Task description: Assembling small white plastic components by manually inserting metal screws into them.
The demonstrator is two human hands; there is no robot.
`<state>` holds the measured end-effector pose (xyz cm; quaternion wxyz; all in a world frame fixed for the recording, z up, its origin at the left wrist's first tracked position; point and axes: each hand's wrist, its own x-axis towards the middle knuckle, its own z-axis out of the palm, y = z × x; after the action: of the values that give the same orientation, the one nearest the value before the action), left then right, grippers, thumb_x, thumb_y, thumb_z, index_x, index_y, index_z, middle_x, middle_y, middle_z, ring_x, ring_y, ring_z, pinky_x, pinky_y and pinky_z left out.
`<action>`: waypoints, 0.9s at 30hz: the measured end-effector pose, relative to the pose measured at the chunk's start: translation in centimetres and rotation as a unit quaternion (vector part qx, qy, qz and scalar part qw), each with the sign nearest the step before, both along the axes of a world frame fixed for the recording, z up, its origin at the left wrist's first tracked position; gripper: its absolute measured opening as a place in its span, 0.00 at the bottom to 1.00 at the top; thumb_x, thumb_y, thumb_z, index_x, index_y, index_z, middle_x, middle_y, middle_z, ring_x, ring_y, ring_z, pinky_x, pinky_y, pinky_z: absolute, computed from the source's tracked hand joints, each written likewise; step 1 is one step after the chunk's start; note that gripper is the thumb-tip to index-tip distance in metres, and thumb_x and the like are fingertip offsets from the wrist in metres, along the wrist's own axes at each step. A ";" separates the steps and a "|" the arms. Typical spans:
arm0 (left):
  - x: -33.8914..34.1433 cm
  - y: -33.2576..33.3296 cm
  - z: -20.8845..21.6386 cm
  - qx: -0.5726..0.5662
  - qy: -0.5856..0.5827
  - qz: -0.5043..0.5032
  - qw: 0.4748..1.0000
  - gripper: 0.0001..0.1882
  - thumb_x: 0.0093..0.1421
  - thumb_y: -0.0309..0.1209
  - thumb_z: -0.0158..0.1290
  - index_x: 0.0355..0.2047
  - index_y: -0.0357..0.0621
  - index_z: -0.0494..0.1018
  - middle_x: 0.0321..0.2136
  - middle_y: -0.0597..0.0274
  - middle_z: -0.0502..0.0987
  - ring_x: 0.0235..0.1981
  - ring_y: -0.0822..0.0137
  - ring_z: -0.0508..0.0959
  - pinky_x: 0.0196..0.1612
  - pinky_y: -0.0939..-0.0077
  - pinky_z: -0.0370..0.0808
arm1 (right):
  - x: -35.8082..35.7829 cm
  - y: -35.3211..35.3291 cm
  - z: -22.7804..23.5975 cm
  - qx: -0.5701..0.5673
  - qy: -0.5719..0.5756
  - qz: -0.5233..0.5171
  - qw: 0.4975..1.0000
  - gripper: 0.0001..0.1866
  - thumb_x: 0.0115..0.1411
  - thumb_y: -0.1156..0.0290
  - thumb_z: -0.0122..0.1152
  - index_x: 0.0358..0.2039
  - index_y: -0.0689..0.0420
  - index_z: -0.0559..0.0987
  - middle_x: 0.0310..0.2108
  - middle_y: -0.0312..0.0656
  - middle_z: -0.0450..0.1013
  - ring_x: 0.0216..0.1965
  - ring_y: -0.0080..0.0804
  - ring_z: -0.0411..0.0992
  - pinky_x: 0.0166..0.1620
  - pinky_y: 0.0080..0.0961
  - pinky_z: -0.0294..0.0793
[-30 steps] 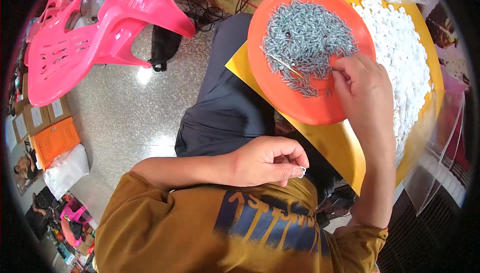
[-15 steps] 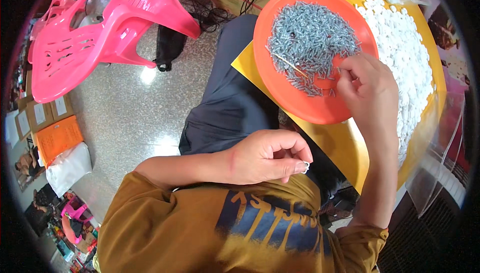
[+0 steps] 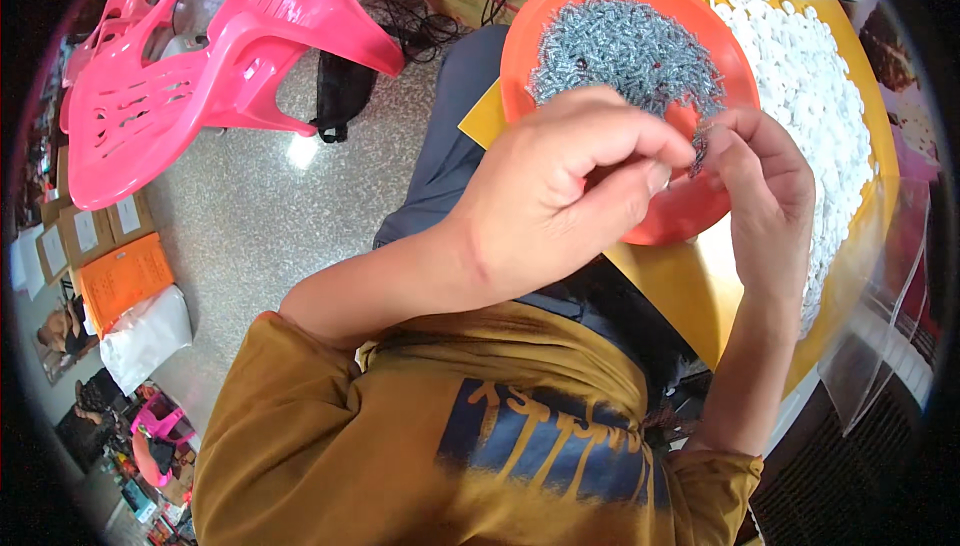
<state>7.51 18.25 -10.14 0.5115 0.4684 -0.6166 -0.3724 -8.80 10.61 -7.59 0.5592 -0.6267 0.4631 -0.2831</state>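
Note:
My left hand [image 3: 585, 191] reaches over the near side of a round orange basin [image 3: 522, 41], thumb and forefinger closed together. Whatever lies between those fingertips is hidden. Facing it, my right hand [image 3: 765, 181] pinches with thumb and forefinger over the basin's right side; a tiny dark metallic bit shows by the fingertips, too small to tell from the pile behind. The two sets of fingertips are close together. Many small grey metal springs [image 3: 630, 51] fill the far part of the basin. Right of it spreads a heap of small white plastic pieces [image 3: 800, 86].
Basin and white pieces rest on a yellow board [image 3: 690, 311] beside my legs. A pink plastic chair [image 3: 140, 106] stands at the far left, with black cables [image 3: 425, 36] near it. Boxes, an orange package [image 3: 125, 276] and a white bag [image 3: 148, 336] are at left. Clear plastic sheeting [image 3: 870, 346] hangs at right.
My left hand has risen from my lap to the basin, beside my right hand. The small white piece seen at its fingertips is now out of sight. My right hand has shifted slightly.

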 end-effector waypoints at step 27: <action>-1.7 -1.8 0.0 0.068 0.081 0.011 0.994 0.08 0.54 0.23 0.49 0.35 0.37 0.71 0.24 0.70 0.69 0.24 0.81 0.68 0.25 0.90 0.65 | -0.4 1.3 -0.2 -0.070 -0.011 -0.023 0.997 0.03 0.54 0.76 0.52 0.25 0.62 0.72 0.19 0.28 0.64 0.20 0.11 0.58 0.24 0.08 0.57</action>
<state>5.83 16.43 -10.18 0.5304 0.4774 -0.5412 -0.4449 -9.19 11.94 -7.78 0.5125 -0.6504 0.4501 -0.3345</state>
